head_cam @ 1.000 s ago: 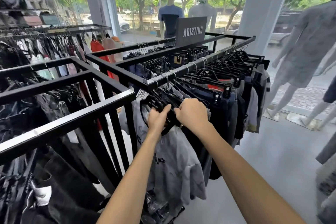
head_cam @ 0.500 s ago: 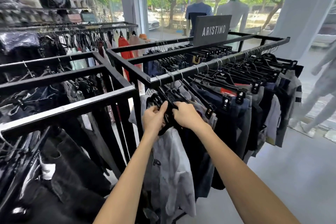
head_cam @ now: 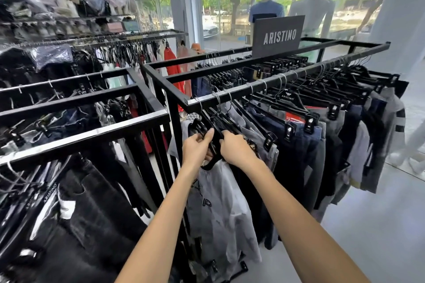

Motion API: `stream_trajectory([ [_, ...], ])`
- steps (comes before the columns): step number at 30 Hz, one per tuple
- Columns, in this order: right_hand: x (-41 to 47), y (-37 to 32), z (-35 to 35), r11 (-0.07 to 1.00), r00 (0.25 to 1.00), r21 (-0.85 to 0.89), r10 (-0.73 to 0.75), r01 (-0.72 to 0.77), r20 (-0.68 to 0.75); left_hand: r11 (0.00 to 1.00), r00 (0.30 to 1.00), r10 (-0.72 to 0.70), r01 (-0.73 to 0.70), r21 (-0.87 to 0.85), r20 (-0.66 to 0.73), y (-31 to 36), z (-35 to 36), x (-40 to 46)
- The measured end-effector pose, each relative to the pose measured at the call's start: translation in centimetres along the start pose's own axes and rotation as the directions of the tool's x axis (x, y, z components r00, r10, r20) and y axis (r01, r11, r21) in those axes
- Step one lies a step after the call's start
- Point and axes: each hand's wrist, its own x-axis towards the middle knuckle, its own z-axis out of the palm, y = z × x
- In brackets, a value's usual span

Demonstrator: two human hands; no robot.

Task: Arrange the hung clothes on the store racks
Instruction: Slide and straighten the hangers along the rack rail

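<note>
Now both hands work at the near end of the rack (head_cam: 259, 86), the black metal frame that carries the sign (head_cam: 278, 35) with the word ARISTINO. The left hand (head_cam: 195, 150) has its fingers curled around a black hanger (head_cam: 202, 130), with the thumb lying up along the plastic. The right hand (head_cam: 236, 150) is just beside it, almost touching, and its fingers are bent over the neighbouring black hangers, gripping them from the other side. From the hanger in the left hand hangs a grey shirt (head_cam: 220, 211) with dark letters on the front; it is the first piece on the rail, nearest the corner post of the rack. Behind it along the same rail hang grey shorts (head_cam: 255, 131), then blue shorts (head_cam: 301, 151) on clip hangers, and further away darker clothes up to the far end. The metal hooks sit over the rail, some close together, some apart. To the left of the rack stands a second rack (head_cam: 87, 131), almost touching it, full of black and dark clothes. Beyond the sign, behind the glass front, stand two mannequins (head_cam: 266, 7), one in a blue shirt and one in a pale shirt. To the right of the rack the grey floor (head_cam: 372, 225) is seen.
</note>
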Motion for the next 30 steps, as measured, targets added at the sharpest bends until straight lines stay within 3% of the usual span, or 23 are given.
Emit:
stream_trajectory([
  [6, 0.3, 0.8, -0.7, 0.998, 0.999, 0.057, 0.016, -0.018, 0.032, 1.0, 0.999, 0.024, -0.024, -0.003, -0.033, -0.4, 0.1, -0.2],
  [16, 0.7, 2.9, -2.5, 0.996, 0.984, 0.055, 0.085, -0.077, -0.157, 0.996, 0.999, -0.03, 0.032, -0.083, 0.017, -0.2, -0.7, -0.4],
  [22, -2.3, 2.4, -4.5, 0.954, 0.942, 0.188, -0.173, 0.232, -0.288, 0.968, 0.996, -0.064, 0.076, -0.238, 0.059, 0.9, 0.3, -1.4],
  [27, -5.5, 1.2, -6.0, 0.966, 0.967, 0.037, -0.255, 0.255, 0.007, 0.968, 0.999, -0.05, 0.051, -0.245, 0.009, 4.1, 2.6, -2.7],
  [30, -6.2, 2.3, -8.6, 0.97, 0.976, 0.112, -0.215, 0.216, -0.024, 0.959, 0.999, 0.004, 0.009, -0.285, 0.045, 6.3, 4.4, -4.4],
])
